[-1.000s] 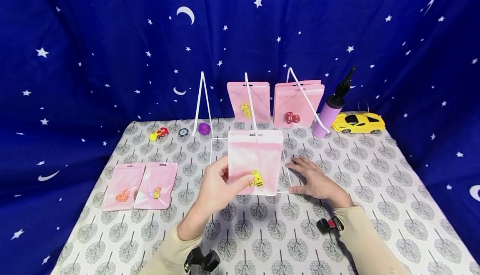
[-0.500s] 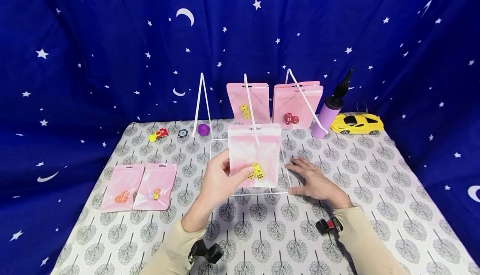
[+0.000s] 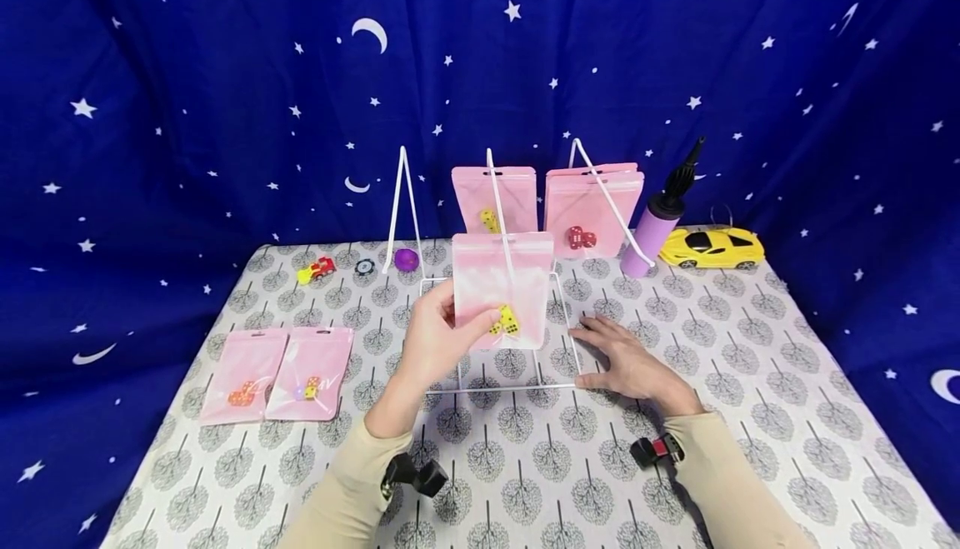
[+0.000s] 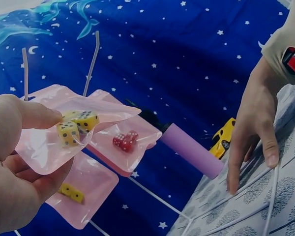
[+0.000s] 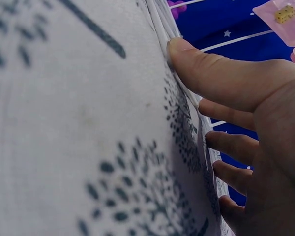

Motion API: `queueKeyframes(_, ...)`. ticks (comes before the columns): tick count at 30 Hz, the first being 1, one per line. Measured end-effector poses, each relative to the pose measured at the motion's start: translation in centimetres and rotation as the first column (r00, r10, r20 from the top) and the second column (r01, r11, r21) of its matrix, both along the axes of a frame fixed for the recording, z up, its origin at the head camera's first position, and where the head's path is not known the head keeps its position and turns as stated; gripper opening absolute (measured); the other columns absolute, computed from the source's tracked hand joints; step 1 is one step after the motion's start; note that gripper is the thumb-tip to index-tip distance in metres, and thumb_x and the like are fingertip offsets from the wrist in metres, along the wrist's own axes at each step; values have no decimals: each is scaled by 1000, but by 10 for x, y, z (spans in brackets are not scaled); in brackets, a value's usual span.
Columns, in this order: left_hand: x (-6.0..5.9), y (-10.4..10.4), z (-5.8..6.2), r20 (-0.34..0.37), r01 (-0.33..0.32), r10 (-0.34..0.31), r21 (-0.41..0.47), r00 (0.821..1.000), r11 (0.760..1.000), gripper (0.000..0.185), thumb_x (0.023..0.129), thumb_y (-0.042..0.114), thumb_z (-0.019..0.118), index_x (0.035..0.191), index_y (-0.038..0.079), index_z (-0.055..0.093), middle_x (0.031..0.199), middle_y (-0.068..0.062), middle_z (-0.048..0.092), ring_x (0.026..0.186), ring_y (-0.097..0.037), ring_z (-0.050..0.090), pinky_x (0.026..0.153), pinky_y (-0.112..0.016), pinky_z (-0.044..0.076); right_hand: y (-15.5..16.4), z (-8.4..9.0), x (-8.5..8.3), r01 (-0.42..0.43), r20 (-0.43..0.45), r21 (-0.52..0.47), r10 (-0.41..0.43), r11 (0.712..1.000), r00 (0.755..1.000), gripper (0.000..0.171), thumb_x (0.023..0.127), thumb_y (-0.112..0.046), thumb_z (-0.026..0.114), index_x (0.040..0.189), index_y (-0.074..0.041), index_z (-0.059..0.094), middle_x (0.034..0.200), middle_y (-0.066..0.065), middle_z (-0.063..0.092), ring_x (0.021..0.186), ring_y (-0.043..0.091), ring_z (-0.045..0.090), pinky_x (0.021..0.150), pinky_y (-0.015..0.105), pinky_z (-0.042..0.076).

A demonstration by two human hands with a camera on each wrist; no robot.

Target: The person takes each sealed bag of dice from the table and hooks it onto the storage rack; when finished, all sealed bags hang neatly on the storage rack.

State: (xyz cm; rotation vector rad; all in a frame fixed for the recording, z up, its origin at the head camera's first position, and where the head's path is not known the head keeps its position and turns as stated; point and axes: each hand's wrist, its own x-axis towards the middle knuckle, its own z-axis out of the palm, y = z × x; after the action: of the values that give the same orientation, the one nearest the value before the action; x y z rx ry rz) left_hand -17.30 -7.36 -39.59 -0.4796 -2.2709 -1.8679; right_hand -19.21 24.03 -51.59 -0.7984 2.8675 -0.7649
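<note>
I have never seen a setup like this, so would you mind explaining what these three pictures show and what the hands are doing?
No machine here: a person works bare-handed, wearing three cameras. The head view looks down at a tree-patterned tablecloth; each wrist view shows its own hand up close. The left hand pinches a pink plastic pouch with yellow dice at a white wire display rack. The right hand presses flat on the rack's base. Two more pink pouches lie at left; a yellow toy car and purple hand pump stand behind.

The left hand (image 4: pixel 12 162) pinches a clear pink plastic pouch (image 4: pixel 71 130) holding two yellow dice (image 4: pixel 76 127); just beyond the grip hangs a red-dice pouch (image 4: pixel 125 147).
</note>
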Motion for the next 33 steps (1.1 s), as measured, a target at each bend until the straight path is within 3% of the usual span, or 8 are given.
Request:
queueKeyframes(8, -12, -2, 2, 35, -48, 49, -18, 998, 999, 32, 79, 14, 81, 107, 6, 68, 94, -9, 74, 69, -16, 64, 56, -27, 56, 0, 0, 0, 0, 23, 8, 0, 1000, 1000, 82, 75, -41, 80, 143, -10, 47, 154, 25, 32, 142, 50, 22, 111, 72, 16)
queueKeyframes(15, -24, -2, 1, 51, -49, 49, 16, 997, 999, 29, 80, 15, 80, 105, 5, 68, 93, -12, 74, 67, -16, 63, 54, -24, 54, 0, -1, 0, 3, 12, 8, -3, 1000, 1000, 82, 74, -42, 80, 143, -10, 48, 154, 25, 32, 142, 50, 23, 111, 72, 16)
queueKeyframes(23, -34, 4, -2, 75, -77, 76, 8, 994, 997, 30, 81, 21, 79, 106, 10, 68, 93, -7, 74, 68, -17, 64, 54, -26, 55, 0, -1, 3, 9, 25, 7, -9, 1000, 1000, 82, 75, -42, 80, 143, -10, 47, 154, 25, 31, 142, 50, 23, 110, 74, 17)
queueKeyframes(33, -50, 10, -1, 49, -72, 69, 56, 996, 996, 35, 82, 18, 78, 114, 8, 67, 98, -10, 74, 71, -17, 64, 52, -23, 54, 1, 1, 2, 9, 3, 15, -10, 1000, 1000, 81, 76, -45, 79, 143, -10, 48, 153, 25, 33, 142, 50, 23, 111, 72, 17)
